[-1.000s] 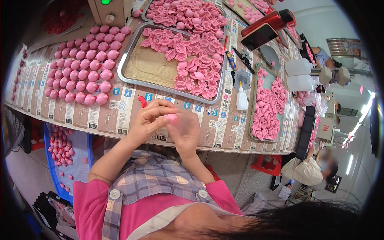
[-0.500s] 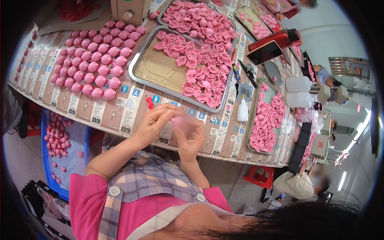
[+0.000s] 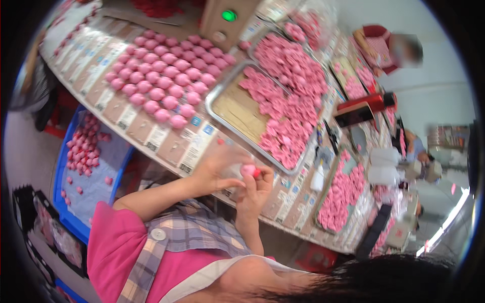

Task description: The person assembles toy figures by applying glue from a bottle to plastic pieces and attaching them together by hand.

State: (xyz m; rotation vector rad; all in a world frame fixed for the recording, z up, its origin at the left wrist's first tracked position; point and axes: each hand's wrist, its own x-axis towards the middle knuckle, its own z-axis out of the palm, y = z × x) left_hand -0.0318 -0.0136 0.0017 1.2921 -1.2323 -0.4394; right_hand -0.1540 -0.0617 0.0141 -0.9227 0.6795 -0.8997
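Observation:
My right hand (image 3: 256, 191) is closed in a pinch on a small pink ball (image 3: 248, 169) with a red piece at its side. Close by on the left, my left hand (image 3: 218, 169) is smeared by motion. Its thumb reaches toward the ball, but the blurred fingers do not show whether they hold anything. Beyond the left hand, a small red piece (image 3: 221, 142) lies on the table. Rows of similar pink balls (image 3: 164, 82) stand on the table to the far left. A metal tray (image 3: 222, 122) ahead holds many pink ruffled soft pieces (image 3: 283, 118).
A blue bin (image 3: 115, 184) with pink and red pieces stands below the table's left edge. On the right are a white bottle (image 3: 317, 179), another tray of pink pieces (image 3: 341, 194) and a phone (image 3: 353, 115) against a red flask (image 3: 376, 102). A co-worker (image 3: 379, 48) sits across the table.
The view has turned, so the table appears shifted right. My hands have moved slightly apart. A red piece now shows at the ball, and one red piece instead of two shows on the table.

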